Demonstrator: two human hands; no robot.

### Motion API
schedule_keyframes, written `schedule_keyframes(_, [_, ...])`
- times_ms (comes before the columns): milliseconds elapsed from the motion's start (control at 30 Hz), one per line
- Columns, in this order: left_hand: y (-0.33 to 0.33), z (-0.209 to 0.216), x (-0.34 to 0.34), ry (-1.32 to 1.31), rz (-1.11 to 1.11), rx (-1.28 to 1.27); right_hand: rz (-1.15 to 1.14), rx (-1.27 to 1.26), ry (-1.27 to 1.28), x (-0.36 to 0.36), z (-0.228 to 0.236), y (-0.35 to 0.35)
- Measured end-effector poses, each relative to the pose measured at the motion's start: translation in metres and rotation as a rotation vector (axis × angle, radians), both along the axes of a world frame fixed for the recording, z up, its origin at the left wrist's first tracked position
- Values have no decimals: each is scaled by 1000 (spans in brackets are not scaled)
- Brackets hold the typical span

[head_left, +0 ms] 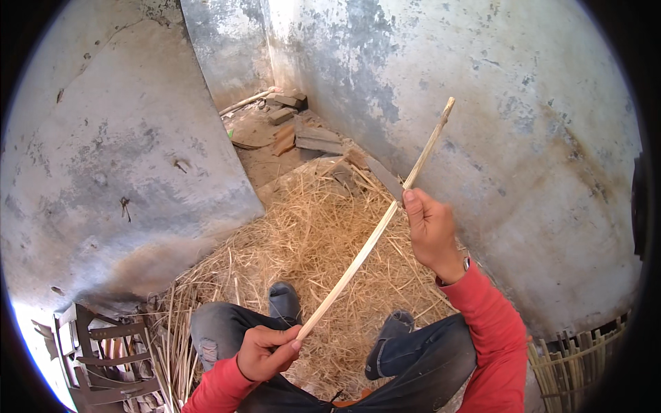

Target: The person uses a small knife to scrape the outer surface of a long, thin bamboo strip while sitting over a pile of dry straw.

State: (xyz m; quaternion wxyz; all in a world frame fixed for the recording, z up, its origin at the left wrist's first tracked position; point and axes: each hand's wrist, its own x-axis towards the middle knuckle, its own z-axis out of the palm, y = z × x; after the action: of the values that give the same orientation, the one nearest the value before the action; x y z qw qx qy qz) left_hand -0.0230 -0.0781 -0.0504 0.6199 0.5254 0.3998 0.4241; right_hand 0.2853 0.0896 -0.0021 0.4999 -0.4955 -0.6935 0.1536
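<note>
A long pale strip of split wood or bamboo slants from lower left to upper right in front of me. Its lower end is pinched between the thumb and fingers of my left hand. Higher up, my right hand is closed around a knife, with the handle hidden in the fist. The grey knife blade points up and left and crosses the strip right at the thumb. Below the blade the strip looks pale and smooth; its upper part is rougher, with a knot near the tip.
Curly shavings cover the floor between my legs. Long thin strips lie at the left, near a dark wooden chair. A bundle of sticks stands at lower right. Bricks and boards lie in the far corner, between worn walls.
</note>
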Motion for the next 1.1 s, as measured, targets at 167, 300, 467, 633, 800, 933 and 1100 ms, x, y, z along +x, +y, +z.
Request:
schedule_keyframes(167, [3,4,8,-24,44,-49,39,18,-9,-14,3,-11])
schedule_keyframes(300, [4,6,14,-111,70,-159,153,-44,-74,-26,1,-21])
schedule_keyframes(467, [7,9,17,-155,72,-228,177,-51,-113,-32,-4,-26])
schedule_keyframes(633, [9,11,12,-156,19,-252,289,-104,-73,-47,-5,-37])
schedule_keyframes(800, [18,18,14,-234,7,-310,509,-156,-183,-66,-11,-57])
schedule_keyframes(933, [10,14,2,-271,16,-304,275,-69,44,-59,1,-23])
schedule_keyframes(1100, [7,13,-4,-268,-75,-372,-207,62,11,24,23,66])
